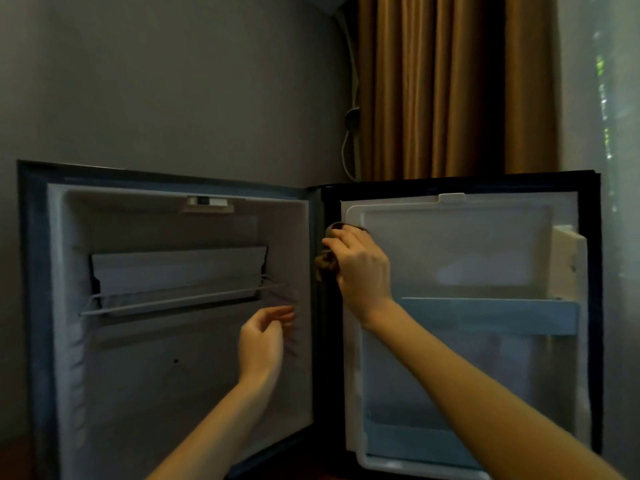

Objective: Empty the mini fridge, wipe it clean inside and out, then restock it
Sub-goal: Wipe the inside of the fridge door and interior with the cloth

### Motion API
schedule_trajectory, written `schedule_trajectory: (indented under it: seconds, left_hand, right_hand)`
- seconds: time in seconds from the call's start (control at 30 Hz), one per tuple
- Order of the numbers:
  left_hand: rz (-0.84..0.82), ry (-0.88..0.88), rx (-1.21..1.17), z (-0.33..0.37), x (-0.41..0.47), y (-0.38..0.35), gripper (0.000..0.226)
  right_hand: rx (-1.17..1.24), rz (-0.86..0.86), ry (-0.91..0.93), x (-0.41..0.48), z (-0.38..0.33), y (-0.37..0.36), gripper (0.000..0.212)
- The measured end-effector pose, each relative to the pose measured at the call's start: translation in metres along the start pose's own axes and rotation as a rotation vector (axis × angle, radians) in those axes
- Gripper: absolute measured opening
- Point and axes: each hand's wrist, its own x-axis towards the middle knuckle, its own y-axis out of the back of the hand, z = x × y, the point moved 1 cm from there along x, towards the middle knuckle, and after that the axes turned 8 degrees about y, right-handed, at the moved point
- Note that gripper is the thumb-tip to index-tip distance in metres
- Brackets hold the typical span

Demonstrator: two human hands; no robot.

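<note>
fridge (138,375) faces viewer — door (485,244) open rightward | right hand (360,268) grips cloth (327,263) | left hand (263,341) relaxed

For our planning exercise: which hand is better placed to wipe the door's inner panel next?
Right, most likely. The right hand grips the brown cloth at the open door, by its hinge-side edge; the left hand hangs empty before the fridge cavity.

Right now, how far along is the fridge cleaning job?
Emptying looks done: the fridge cavity and door shelves hold nothing. In hand: the right hand grips a brown cloth against the door by the hinge; the left hand hovers free. Left: any remaining wiping, then restocking.
</note>
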Motion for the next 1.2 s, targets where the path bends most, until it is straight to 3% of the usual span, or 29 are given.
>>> schedule_trajectory:
  seconds: [0.1, 0.17, 0.33, 0.4, 0.5, 0.63, 0.7, 0.83, 0.9, 0.97, 1.1, 1.13, 1.2]
  left_hand:
    - [-0.023, -0.012, 0.059, -0.013, 0.000, -0.002, 0.040]
    - [-0.056, -0.017, 0.103, -0.018, -0.006, -0.006, 0.039]
    - [-0.116, -0.017, 0.200, -0.033, -0.027, -0.005, 0.037]
    - [-0.153, 0.023, 0.226, -0.043, -0.031, -0.003, 0.037]
    - [-0.221, 0.100, 0.273, -0.059, -0.034, -0.005, 0.039]
    - [-0.242, 0.103, 0.329, -0.073, -0.033, -0.013, 0.041]
    - [-0.237, 0.071, 0.387, -0.077, -0.036, -0.019, 0.038]
    - [-0.260, -0.134, 0.517, -0.077, -0.050, -0.032, 0.034]
    - [-0.286, -0.253, 0.595, -0.079, -0.054, -0.035, 0.035]
    - [-0.314, -0.364, 0.657, -0.085, -0.056, -0.038, 0.037]
    - [-0.410, -0.592, 0.737, -0.094, -0.058, -0.053, 0.035]
    - [-0.427, -0.627, 0.743, -0.097, -0.058, -0.059, 0.035]
    - [-0.429, -0.648, 0.726, -0.101, -0.057, -0.069, 0.034]
  right_hand:
    - [-0.258, -0.147, 0.330, -0.031, 0.010, -0.003, 0.037]
    - [-0.343, -0.237, 0.453, -0.061, 0.006, -0.003, 0.042]
    - [-0.232, -0.551, 0.744, -0.169, -0.012, 0.003, 0.044]
    - [-0.135, -0.654, 0.828, -0.187, -0.009, 0.003, 0.033]
    - [0.017, -0.498, 0.819, -0.143, 0.014, 0.002, 0.013]
    - [-0.032, -0.316, 0.736, -0.110, 0.045, 0.009, 0.024]
    - [0.067, -0.361, 0.765, -0.150, 0.045, 0.008, 0.026]
    - [0.314, -0.654, 0.824, -0.259, 0.035, 0.001, 0.018]
    - [0.321, -0.634, 0.719, -0.294, 0.040, 0.002, 0.018]
    - [0.366, -0.457, 0.361, -0.311, 0.049, 0.007, 0.022]
    - [0.518, 0.042, -0.944, -0.278, 0.083, 0.004, 0.033]
    - [0.485, 0.139, -1.097, -0.265, 0.087, 0.001, 0.031]
    - [0.597, 0.123, -1.113, -0.238, 0.077, -0.007, 0.024]
